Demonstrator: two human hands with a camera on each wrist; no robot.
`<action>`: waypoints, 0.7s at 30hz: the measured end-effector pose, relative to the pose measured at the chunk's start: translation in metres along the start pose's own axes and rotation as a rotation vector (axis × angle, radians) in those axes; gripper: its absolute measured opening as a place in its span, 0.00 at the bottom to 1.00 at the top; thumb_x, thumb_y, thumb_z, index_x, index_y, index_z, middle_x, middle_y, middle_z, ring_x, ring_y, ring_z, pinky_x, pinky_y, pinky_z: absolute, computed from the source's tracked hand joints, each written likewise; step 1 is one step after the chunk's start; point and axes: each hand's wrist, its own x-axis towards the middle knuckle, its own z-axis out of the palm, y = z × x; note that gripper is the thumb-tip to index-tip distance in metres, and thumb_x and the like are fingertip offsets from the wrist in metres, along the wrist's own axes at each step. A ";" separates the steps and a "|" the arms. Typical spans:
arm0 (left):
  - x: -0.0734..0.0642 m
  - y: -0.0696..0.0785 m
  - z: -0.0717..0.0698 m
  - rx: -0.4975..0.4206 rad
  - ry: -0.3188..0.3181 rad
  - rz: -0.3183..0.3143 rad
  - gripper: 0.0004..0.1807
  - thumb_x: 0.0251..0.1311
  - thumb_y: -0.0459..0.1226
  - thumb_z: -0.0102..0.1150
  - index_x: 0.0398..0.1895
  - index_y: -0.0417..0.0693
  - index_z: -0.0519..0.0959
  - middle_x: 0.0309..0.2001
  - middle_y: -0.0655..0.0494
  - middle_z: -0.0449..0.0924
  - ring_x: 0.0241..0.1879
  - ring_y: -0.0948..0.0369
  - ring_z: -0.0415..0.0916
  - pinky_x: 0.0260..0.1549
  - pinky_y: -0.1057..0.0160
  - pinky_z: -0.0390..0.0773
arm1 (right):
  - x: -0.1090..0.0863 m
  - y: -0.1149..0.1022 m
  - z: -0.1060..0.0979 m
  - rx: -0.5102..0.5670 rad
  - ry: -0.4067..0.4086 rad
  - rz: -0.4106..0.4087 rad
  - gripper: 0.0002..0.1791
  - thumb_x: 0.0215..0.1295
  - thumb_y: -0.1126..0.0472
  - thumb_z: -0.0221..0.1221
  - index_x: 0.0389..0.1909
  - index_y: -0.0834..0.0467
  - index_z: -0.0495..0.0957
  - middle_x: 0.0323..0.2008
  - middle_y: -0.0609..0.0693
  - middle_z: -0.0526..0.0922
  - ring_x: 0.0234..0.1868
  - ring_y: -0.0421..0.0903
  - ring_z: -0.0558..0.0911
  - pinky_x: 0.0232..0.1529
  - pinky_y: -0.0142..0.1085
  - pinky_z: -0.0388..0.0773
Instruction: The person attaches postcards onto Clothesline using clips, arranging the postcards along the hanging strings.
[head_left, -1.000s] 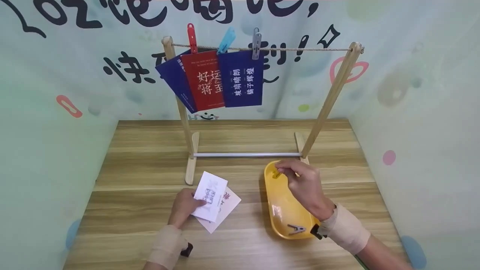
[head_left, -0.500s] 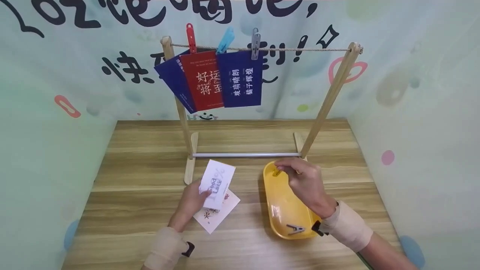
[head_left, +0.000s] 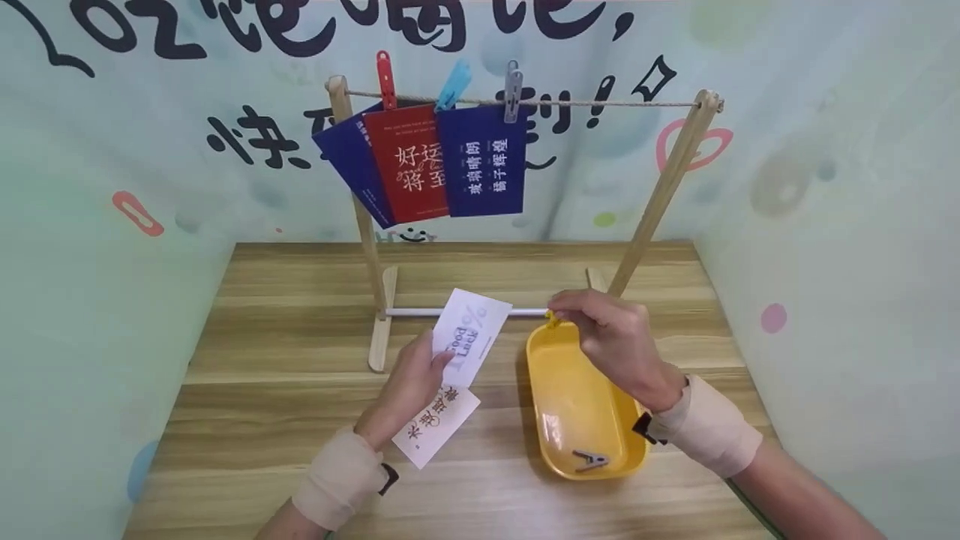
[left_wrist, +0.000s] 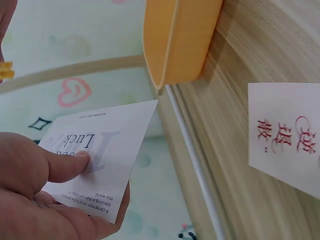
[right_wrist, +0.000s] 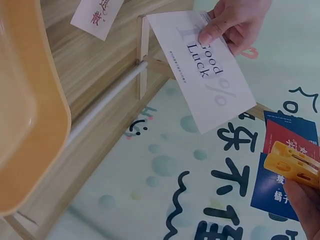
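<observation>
My left hand (head_left: 409, 382) holds a white "Good Luck" card (head_left: 476, 330) by its lower left side, thumb on its printed face. In the left wrist view the card (left_wrist: 107, 145) is raised off the table, its printing upside down. A yellow clothespin (right_wrist: 290, 162) is pinched in my right hand (head_left: 619, 341), over the far end of the yellow tray (head_left: 534, 397). Below the left hand's card, a second white card (head_left: 435, 431) with red-brown characters lies on the table. Blue and red cards (head_left: 409, 165) hang from a rope (head_left: 600, 103), held by red, light blue and grey clothespins.
A wooden rack with two posts (head_left: 660, 195) and a white crossbar (head_left: 420, 312) stands at the back of the table. One grey clothespin (head_left: 591, 460) lies in the tray's near end. Printed walls enclose the table's back and sides.
My left hand has lifted the "Good Luck" card away from the second card, forward and to the right. My right hand has risen slightly with the yellow clothespin.
</observation>
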 end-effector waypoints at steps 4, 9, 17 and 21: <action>0.004 0.013 -0.001 0.000 0.011 0.045 0.13 0.71 0.30 0.51 0.54 0.29 0.69 0.45 0.35 0.79 0.50 0.42 0.79 0.54 0.45 0.80 | 0.013 -0.001 -0.008 -0.010 -0.054 -0.026 0.16 0.50 0.87 0.61 0.34 0.66 0.84 0.34 0.57 0.89 0.34 0.50 0.89 0.44 0.26 0.84; 0.010 0.028 -0.001 0.013 0.027 0.101 0.13 0.71 0.31 0.51 0.52 0.30 0.68 0.44 0.35 0.79 0.49 0.41 0.79 0.52 0.45 0.81 | 0.029 -0.002 -0.014 -0.022 -0.084 -0.042 0.13 0.53 0.85 0.62 0.34 0.67 0.84 0.35 0.58 0.89 0.35 0.52 0.89 0.47 0.26 0.83; 0.023 0.046 -0.002 -0.017 0.045 0.123 0.11 0.72 0.31 0.50 0.51 0.31 0.68 0.45 0.36 0.78 0.49 0.43 0.78 0.51 0.46 0.81 | 0.052 0.001 -0.019 -0.060 -0.079 -0.070 0.11 0.57 0.83 0.61 0.34 0.66 0.84 0.34 0.57 0.89 0.36 0.52 0.89 0.44 0.33 0.86; 0.033 0.054 -0.004 -0.031 0.063 0.122 0.11 0.72 0.31 0.51 0.51 0.32 0.68 0.46 0.35 0.79 0.49 0.43 0.79 0.51 0.47 0.81 | 0.062 0.005 -0.020 -0.019 -0.061 -0.091 0.12 0.57 0.83 0.60 0.34 0.66 0.85 0.34 0.57 0.90 0.36 0.53 0.89 0.46 0.32 0.85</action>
